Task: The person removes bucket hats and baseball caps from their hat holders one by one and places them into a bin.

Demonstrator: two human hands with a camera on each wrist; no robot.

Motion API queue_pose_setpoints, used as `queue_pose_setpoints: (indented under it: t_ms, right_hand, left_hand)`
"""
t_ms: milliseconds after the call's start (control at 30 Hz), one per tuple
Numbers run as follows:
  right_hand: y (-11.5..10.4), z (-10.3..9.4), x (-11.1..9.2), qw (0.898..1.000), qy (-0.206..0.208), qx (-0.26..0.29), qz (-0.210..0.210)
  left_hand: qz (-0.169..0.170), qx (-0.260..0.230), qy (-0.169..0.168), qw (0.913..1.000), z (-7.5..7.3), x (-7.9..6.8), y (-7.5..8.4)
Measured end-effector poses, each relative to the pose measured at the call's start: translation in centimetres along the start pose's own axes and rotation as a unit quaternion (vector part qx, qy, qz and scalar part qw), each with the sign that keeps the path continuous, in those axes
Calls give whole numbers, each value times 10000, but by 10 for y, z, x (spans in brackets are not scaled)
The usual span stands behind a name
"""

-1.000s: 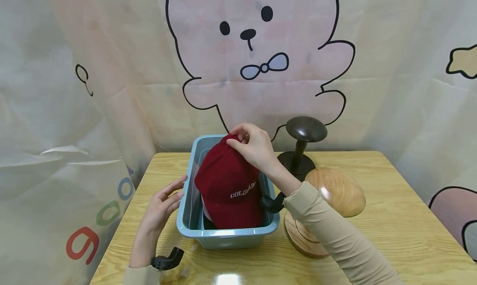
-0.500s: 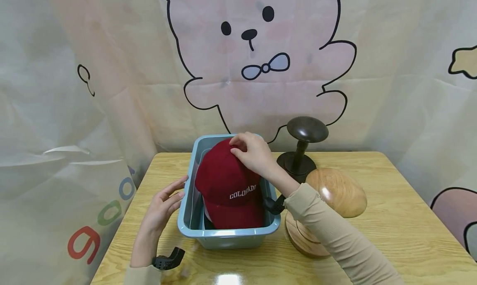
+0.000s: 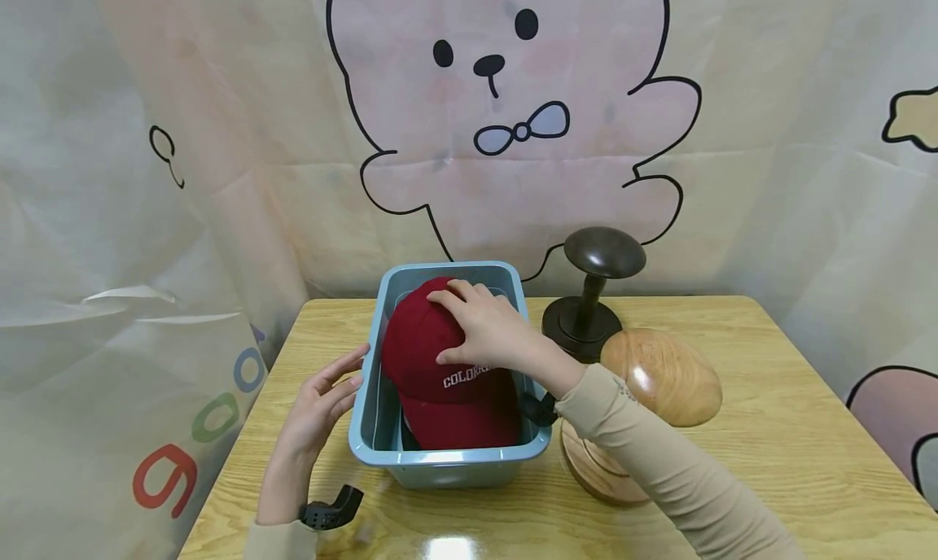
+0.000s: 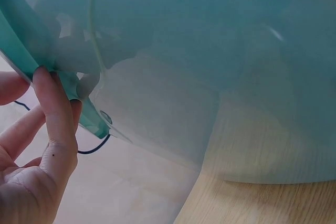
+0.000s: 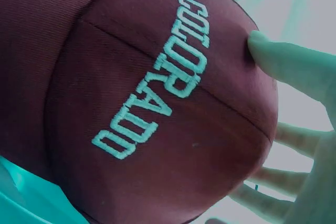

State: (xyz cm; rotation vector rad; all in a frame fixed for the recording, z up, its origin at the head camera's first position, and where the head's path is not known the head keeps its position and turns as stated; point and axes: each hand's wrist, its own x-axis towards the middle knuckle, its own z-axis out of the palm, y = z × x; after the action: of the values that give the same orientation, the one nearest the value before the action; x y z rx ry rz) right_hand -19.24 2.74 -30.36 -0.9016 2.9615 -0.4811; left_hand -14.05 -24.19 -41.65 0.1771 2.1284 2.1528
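A dark red baseball cap (image 3: 440,344) with white COLORADO lettering sits in a light blue plastic bin (image 3: 460,459), its brim toward the near side. My right hand (image 3: 487,328) rests on the crown with fingers and thumb spread. The right wrist view shows the thumb (image 5: 291,66) against the cap's side, the other fingers partly behind the crown. At the bin's left wall, my left hand (image 3: 315,413) touches the rim with its fingertips, fingers loosely extended. The left wrist view has these fingers (image 4: 55,108) against the bin's rim. Things under the cap are mostly hidden.
A dark hat stand (image 3: 586,299) with a rounded top stands behind and right of the bin. Nearer, a light wooden stand (image 3: 663,377) with a domed top is partly covered by the right sleeve. Everything stands on a wooden table (image 3: 777,446).
My right hand has gone from pinching the crown's top to lying spread over its front. The crown has sunk lower in the bin. The left hand has stayed at the rim.
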Motion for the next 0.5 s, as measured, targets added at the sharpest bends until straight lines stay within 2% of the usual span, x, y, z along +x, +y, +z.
queue_pose_setpoints:
  t_ms: [300,500]
  right_hand:
    - [-6,3,7,9992,-314,-236,105]
    - [-10,5,14,9979,-571,-32,298]
  left_hand:
    - [2,-70,1,10000,1,0,0]
    - [49,-80,9,10000,1,0,0]
